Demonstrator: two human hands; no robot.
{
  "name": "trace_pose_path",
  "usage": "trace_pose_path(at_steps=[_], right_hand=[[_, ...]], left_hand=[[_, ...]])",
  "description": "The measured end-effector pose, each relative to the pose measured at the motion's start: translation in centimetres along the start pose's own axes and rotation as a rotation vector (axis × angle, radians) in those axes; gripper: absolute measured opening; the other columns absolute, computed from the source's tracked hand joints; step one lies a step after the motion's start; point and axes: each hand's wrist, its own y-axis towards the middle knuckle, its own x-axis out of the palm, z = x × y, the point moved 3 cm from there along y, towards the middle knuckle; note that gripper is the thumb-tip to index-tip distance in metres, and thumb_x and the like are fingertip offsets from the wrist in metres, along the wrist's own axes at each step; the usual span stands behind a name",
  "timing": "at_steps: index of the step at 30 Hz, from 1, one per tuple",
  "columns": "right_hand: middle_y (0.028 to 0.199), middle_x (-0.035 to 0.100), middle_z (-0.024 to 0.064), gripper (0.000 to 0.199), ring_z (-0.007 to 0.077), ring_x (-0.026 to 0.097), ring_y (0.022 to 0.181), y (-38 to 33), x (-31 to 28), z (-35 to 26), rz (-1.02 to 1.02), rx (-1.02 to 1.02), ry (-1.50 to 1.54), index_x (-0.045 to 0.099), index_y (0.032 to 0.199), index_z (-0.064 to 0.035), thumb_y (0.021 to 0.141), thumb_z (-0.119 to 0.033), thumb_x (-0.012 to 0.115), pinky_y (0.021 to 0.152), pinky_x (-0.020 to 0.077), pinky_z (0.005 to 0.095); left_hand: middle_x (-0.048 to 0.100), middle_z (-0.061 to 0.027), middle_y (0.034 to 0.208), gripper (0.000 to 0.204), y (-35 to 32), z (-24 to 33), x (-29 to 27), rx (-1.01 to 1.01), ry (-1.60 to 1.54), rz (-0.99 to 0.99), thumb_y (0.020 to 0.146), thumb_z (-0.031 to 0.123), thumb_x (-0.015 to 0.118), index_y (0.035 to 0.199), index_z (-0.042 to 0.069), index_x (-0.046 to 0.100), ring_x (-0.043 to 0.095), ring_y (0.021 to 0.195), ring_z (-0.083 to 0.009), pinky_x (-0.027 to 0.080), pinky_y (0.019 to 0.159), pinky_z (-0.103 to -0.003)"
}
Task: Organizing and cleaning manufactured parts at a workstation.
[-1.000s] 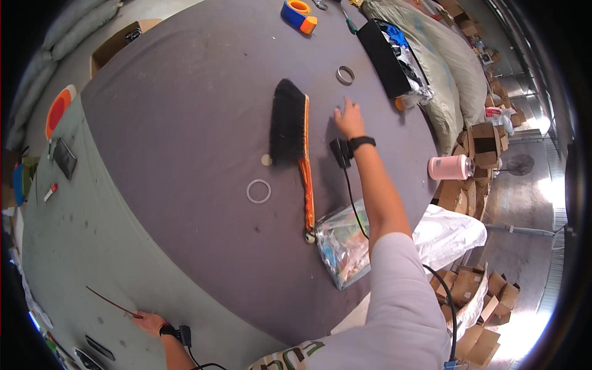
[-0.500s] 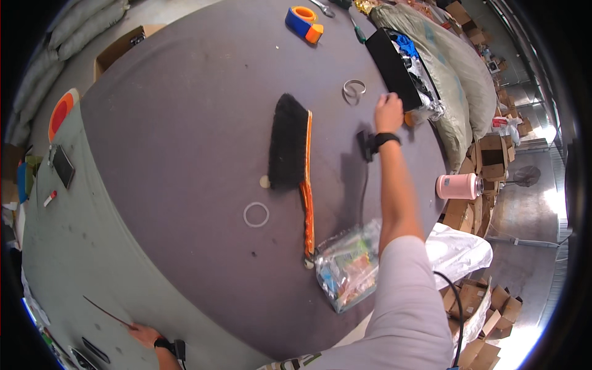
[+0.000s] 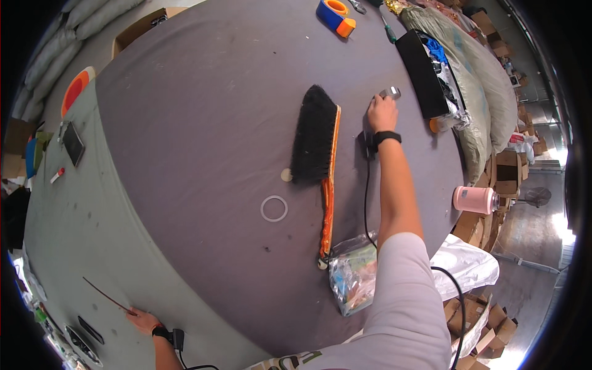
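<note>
My right hand (image 3: 383, 115) is closed on a silver ring-shaped band (image 3: 390, 93) at the far right of the dark table cover; the fingers hide part of the band. Left of that arm lies a brush (image 3: 316, 139) with black bristles and an orange handle. At the lower left, my left hand (image 3: 143, 322) pinches one end of a thin brown stick (image 3: 106, 295) over the green cloth. Next to the brush are a pale translucent ring (image 3: 274, 208) and a small cream disc (image 3: 286, 175). A clear plastic bag of colourful packets (image 3: 353, 277) lies under my right upper arm.
A black box (image 3: 421, 77) of shiny wrappers stands at the far right, beside bulky sacks (image 3: 493, 80). A blue-orange tape dispenser (image 3: 336, 18) and green-handled screwdriver (image 3: 390, 32) lie far back. A pink jar (image 3: 475, 200) sits at the right edge; a phone (image 3: 73, 145) lies left.
My right hand has moved from beside the black box to the silver band and taken hold of it. The whole view has shifted slightly. My left hand keeps the stick.
</note>
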Motion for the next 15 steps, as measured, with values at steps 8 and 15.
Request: trace_pose_path(at_steps=[8, 15], right_hand=[[0.073, 0.061, 0.017, 0.028, 0.0319, 0.058, 0.074, 5.8, -10.1, 10.3, 0.351, -0.31, -0.27, 0.064, 0.081, -0.0064, 0.077, -0.03, 0.05, 0.068, 0.044, 0.0423], [0.101, 0.053, 0.0292, 0.05, 0.0377, 0.053, 0.094, -7.8, -7.8, 0.0, -0.225, -0.207, 0.267, 0.05, 0.105, 0.007, 0.087, -0.04, 0.046, 0.082, 0.0404, 0.0435]], left_hand=[[0.057, -0.0171, 0.101, 0.039, 0.5, -2.1, 2.0, 0.026, -0.291, 0.042, 0.093, 0.035, 0.035, 0.11, 0.001, 0.048, 0.053, 0.093, -0.0349, 0.041, 0.078, -0.038], [0.058, -0.0148, 0.094, 0.032, -0.2, 1.8, -3.0, -0.125, -0.033, -0.011, 0.091, 0.032, 0.037, 0.1, 0.004, 0.049, 0.054, 0.086, -0.0332, 0.042, 0.073, -0.04]])
